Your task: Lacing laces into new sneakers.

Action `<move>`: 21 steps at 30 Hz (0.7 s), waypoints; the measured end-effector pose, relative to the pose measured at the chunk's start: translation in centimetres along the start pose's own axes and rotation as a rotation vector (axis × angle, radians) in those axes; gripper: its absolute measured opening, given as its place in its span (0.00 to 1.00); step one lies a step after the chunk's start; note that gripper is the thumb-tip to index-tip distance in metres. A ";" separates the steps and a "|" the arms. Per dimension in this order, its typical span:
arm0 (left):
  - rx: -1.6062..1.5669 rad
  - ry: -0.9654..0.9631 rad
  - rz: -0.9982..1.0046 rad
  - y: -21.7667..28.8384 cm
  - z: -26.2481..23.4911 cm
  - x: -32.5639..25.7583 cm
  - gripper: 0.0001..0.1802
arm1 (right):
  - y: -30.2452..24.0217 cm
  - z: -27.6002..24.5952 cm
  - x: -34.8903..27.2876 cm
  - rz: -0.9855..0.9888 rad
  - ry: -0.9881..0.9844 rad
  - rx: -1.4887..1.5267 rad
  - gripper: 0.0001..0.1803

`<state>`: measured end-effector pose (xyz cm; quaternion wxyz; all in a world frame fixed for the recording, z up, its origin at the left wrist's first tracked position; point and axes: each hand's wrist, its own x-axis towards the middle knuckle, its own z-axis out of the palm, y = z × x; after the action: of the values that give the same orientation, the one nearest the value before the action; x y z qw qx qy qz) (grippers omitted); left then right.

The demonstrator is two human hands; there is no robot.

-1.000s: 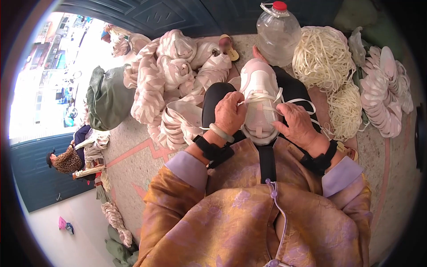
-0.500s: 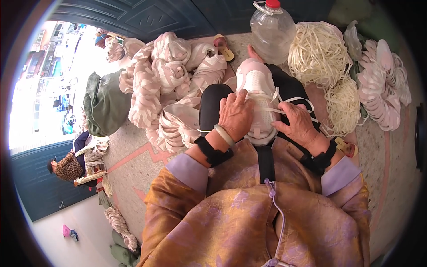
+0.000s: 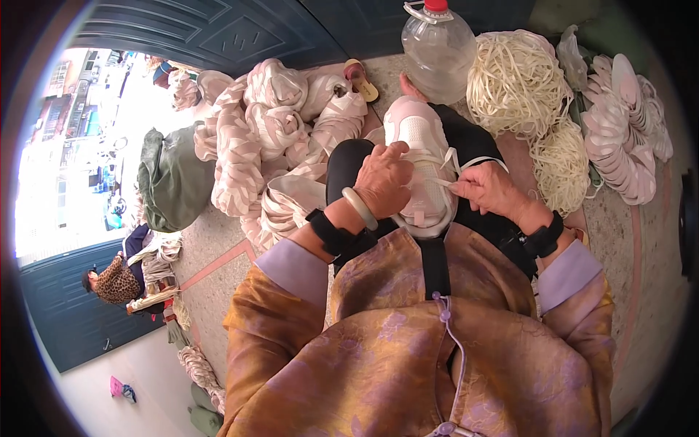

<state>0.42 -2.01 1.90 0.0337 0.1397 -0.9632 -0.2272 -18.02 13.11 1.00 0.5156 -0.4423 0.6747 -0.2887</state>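
A white and pale pink shoe upper (image 3: 421,130) lies over my lap, between my black-clad knees. My left hand (image 3: 384,178) grips its left edge, with the fingers curled over the lacing area. To the right of the upper, my right hand (image 3: 491,188) pinches the end of a white shoelace (image 3: 443,182) between thumb and fingers. The lace runs from the middle of the upper to those fingertips. Another loop of white lace (image 3: 451,156) stands up at the upper's right side. My left fingertips are partly hidden.
Heaps of pinkish shoe uppers (image 3: 273,135) lie to the left, beside a dark green sack (image 3: 171,178). A bundle of cream laces (image 3: 517,84), a large clear bottle (image 3: 437,58) and more stacked uppers (image 3: 619,146) stand ahead and right. Another person (image 3: 120,280) sits far left.
My right hand has closed its thumb and fingers into a pinch on the lace. My left hand stays at the upper's left edge. The whole view has shifted slightly.
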 end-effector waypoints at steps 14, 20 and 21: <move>-0.363 0.473 -0.069 0.5 1.9 0.8 0.13 | -0.4 0.2 -1.7 0.256 -0.491 0.525 0.09; -0.494 0.262 -0.038 0.2 0.3 0.7 0.17 | 0.7 0.8 -1.6 0.279 -0.337 0.550 0.09; -0.437 0.299 0.011 -0.1 0.1 0.7 0.17 | 1.1 0.8 -1.5 0.242 -0.311 0.517 0.08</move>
<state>-0.24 -2.27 1.75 0.2063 0.1559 -0.8762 -0.4066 -17.50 14.94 0.48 0.7382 -0.2522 0.5399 -0.3162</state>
